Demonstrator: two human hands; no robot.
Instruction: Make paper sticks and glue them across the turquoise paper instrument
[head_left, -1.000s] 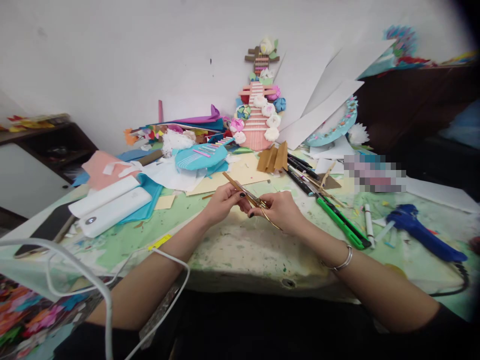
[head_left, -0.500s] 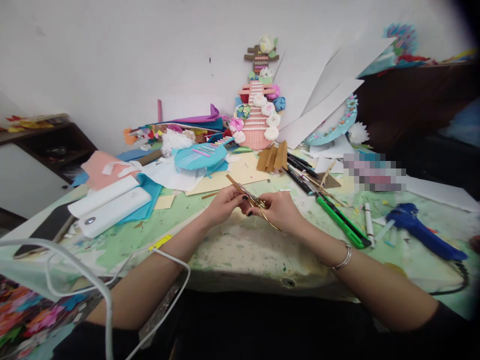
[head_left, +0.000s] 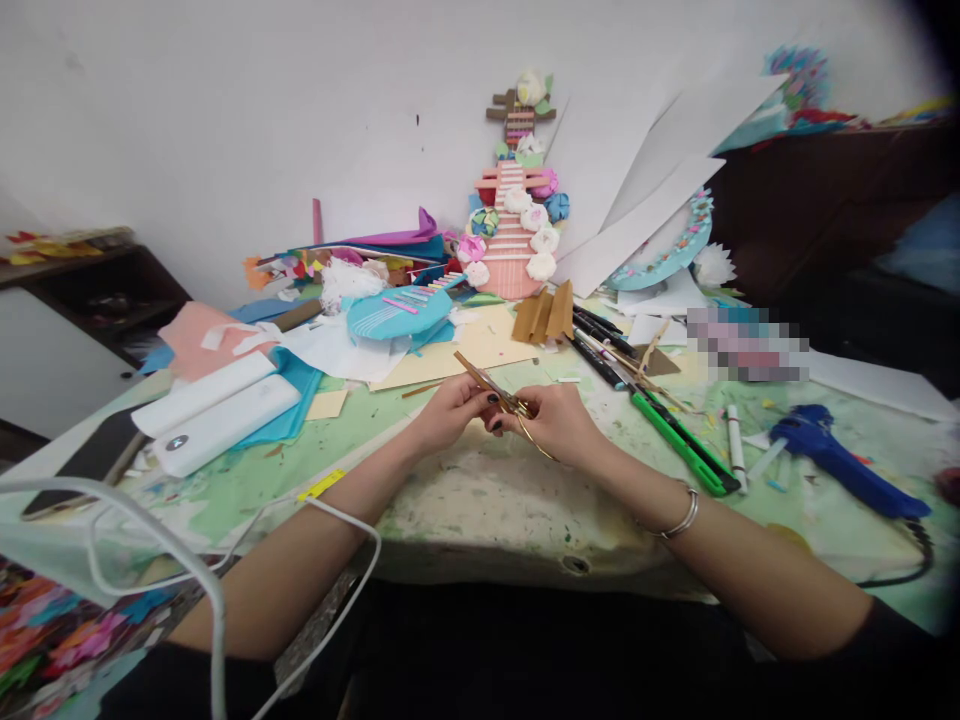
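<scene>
My right hand (head_left: 559, 425) is closed round the handles of gold scissors (head_left: 525, 420), whose blades point up and left. My left hand (head_left: 454, 412) pinches a narrow brown paper strip (head_left: 472, 367), which lies along the scissor blades. The fingertips of both hands nearly meet. Just beyond them, a thin brown strip (head_left: 420, 391) lies on the table, and a folded brown paper (head_left: 544, 312) stands behind. A blue paper lute (head_left: 401, 312) lies past my left hand. Farther back, a pink paper lute with paper flowers (head_left: 512, 240) leans on the wall.
On the right lie black pens (head_left: 596, 325), a green cutter knife (head_left: 686, 445), a white marker (head_left: 736, 450) and a blue glue gun (head_left: 847, 460). To the left are a white device (head_left: 229, 425), a phone (head_left: 86, 460) and a white cable (head_left: 202, 570) crossing near my left forearm.
The blades of the scissors look closer together along the brown strip. Both hands stay in nearly the same place, and the view has shifted very slightly.
</scene>
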